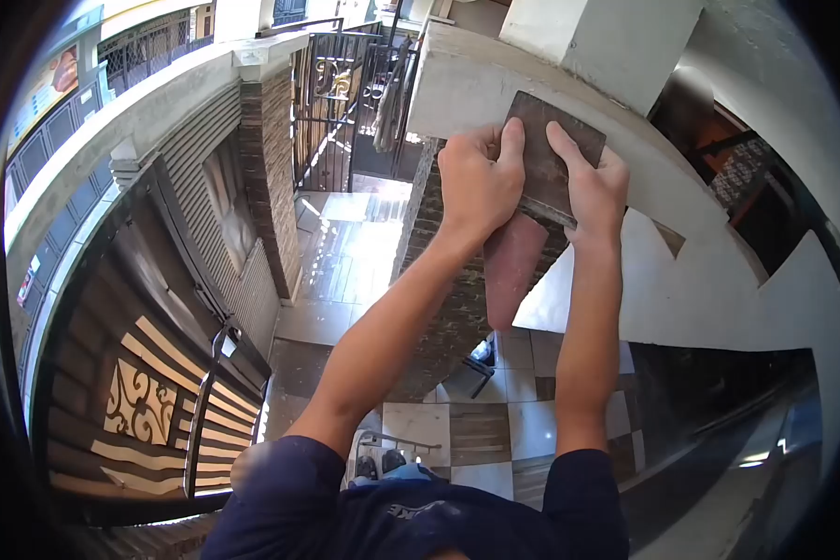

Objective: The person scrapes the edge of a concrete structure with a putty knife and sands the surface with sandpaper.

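Note:
A dark, flat, rectangular piece [555,154] is held up between both hands, against the front of a pale concrete ledge [467,89]. My left hand [482,177] grips its left side, thumb on the face and fingers bent behind. On its right side my right hand [591,187] holds it the same way. Just below the hands is a reddish, tapering flat piece [513,271]; what supports it is hidden. Dark, rough stone cladding [434,317] runs down beneath the ledge.
A white angular surface [663,299] extends to the right of my arms. Far below lies a checkered tile floor [481,434] with a metal rail [397,439] near my feet. Metal gates [331,112] and a patterned gate [140,401] stand at the left.

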Available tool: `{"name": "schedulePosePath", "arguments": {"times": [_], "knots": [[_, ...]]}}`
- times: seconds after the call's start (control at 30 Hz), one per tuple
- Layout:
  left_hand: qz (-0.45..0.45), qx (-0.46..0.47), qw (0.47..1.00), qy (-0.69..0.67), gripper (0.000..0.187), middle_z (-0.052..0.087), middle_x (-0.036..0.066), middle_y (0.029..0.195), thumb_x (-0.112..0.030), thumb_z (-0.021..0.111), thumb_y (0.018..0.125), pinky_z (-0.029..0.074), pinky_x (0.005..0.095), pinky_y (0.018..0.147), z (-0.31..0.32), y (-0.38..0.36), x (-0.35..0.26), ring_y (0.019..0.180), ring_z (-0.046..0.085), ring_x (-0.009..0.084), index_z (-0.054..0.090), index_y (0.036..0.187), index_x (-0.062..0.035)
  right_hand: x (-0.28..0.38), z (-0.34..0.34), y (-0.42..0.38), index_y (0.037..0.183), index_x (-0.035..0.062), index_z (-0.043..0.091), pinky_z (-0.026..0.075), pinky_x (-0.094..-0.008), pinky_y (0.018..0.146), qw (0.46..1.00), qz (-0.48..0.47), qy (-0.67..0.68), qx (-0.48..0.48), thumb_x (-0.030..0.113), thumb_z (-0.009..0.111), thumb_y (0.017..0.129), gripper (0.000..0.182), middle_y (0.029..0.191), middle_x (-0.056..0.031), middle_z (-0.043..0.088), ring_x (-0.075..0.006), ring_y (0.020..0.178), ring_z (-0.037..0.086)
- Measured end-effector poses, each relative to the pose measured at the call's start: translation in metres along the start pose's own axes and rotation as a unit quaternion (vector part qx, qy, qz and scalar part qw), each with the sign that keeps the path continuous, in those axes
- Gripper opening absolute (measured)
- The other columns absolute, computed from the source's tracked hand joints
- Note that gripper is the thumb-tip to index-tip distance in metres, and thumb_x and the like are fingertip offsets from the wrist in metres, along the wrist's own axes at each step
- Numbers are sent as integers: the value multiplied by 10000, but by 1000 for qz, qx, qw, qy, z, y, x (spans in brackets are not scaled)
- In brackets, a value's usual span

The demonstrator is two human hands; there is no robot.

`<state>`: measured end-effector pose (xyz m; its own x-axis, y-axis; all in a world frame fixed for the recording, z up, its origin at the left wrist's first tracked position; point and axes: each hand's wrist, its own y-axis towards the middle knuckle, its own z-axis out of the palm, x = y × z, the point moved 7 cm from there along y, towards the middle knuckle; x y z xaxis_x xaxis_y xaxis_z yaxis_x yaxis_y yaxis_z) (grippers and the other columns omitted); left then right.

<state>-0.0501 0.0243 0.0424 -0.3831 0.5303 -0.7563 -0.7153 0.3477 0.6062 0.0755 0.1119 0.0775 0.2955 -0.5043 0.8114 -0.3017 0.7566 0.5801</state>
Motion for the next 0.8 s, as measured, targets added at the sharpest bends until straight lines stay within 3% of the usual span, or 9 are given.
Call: {"name": "schedulePosePath", "arguments": {"times": [0.07, 0.17, 0.3, 0.4, 0.6, 0.67, 0.8], "knots": [[7, -1, 1000, -2, 363, 603, 198, 579, -245, 617, 938, 445, 394, 559, -5, -3, 1, 500, 598, 209, 676, 760, 66, 1, 0, -9, 1008, -42, 716, 541, -299, 718, 999, -29, 25, -36, 143, 791, 832, 266, 956, -86, 726, -137, 806, 663], [10, 12, 999, 43, 368, 593, 194, 566, -242, 619, 937, 440, 393, 551, -5, -2, -7, 488, 578, 199, 668, 748, 69, -3, -2, -9, 1000, -43, 714, 539, -298, 745, 999, 15, 26, -37, 133, 788, 835, 253, 963, -90, 725, -141, 840, 665], [0, 14, 1000, 26, 375, 590, 190, 560, -244, 625, 933, 436, 391, 544, -2, -2, 0, 472, 555, 205, 661, 730, 69, -6, 0, -6, 983, -41, 715, 542, -291, 750, 999, 7, 44, -19, 129, 786, 836, 235, 959, -93, 724, -148, 839, 672], [24, -14, 999, -23, 380, 576, 189, 545, -243, 630, 929, 429, 386, 535, -4, -3, 3, 458, 527, 204, 654, 711, 67, -8, -3, -11, 1008, -43, 705, 547, -296, 757, 997, -25, 52, -60, 125, 784, 836, 253, 981, -96, 721, -156, 847, 676], [11, 17, 1000, -2, 383, 592, 193, 552, -247, 627, 932, 441, 381, 541, 0, 19, -18, 470, 564, 213, 664, 705, 59, 12, 7, 1, 1102, -55, 671, 539, -313, 797, 997, -4, 60, -42, 122, 773, 845, 328, 1050, -114, 710, -165, 914, 666], [47, 6, 999, 15, 380, 593, 184, 556, -249, 624, 938, 437, 380, 541, -4, 11, -20, 468, 548, 190, 668, 718, 58, 6, 2, -2, 1105, -55, 671, 532, -310, 809, 997, -18, 38, -57, 123, 765, 853, 323, 1056, -116, 708, -167, 926, 662], [17, 5, 1000, 1, 388, 572, 178, 553, -253, 618, 951, 418, 364, 529, -10, -14, 15, 472, 512, 158, 647, 733, 66, -26, -2, -19, 1096, -59, 672, 520, -308, 831, 998, -30, 33, -45, 134, 765, 858, 320, 1058, -116, 707, -167, 938, 657]]}}
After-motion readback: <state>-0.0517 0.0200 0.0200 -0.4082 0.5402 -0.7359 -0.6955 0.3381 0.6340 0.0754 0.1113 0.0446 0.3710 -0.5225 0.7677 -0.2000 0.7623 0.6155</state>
